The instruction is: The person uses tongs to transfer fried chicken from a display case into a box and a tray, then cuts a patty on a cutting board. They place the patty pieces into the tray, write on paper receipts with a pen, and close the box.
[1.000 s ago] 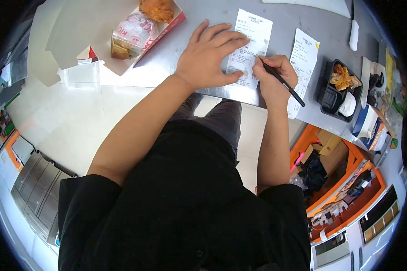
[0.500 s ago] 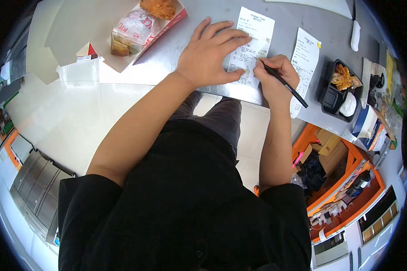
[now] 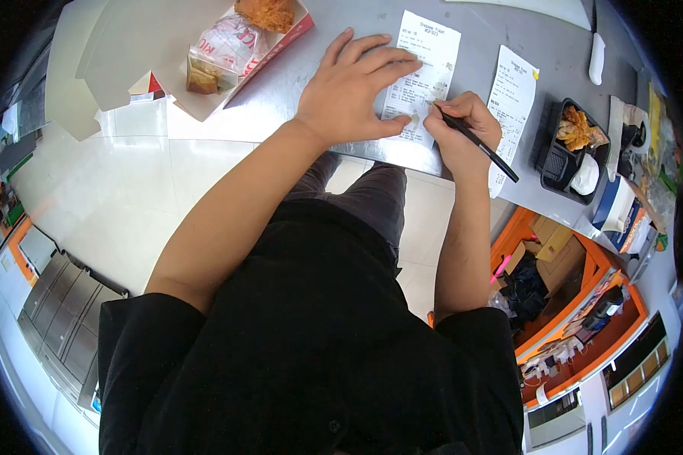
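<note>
A printed paper receipt lies on the metal table. My left hand is open with fingers spread, its fingertips and thumb resting over the left edge of that receipt. My right hand grips a black pen, whose tip meets the lower part of the receipt. Right of this hand lies a second receipt, its lower end partly behind my wrist. To the left sits an open cardboard meal box holding fried chicken, a wrapped item and a small clear-lidded container.
A black plastic tray with fried chicken and a white round item stands at the right. Beyond it are a white object and packaging near the edge. Below the table is an orange shelf with cardboard and a black bag.
The pen and my right hand have shifted very slightly over the receipt. My left hand stays in place.
</note>
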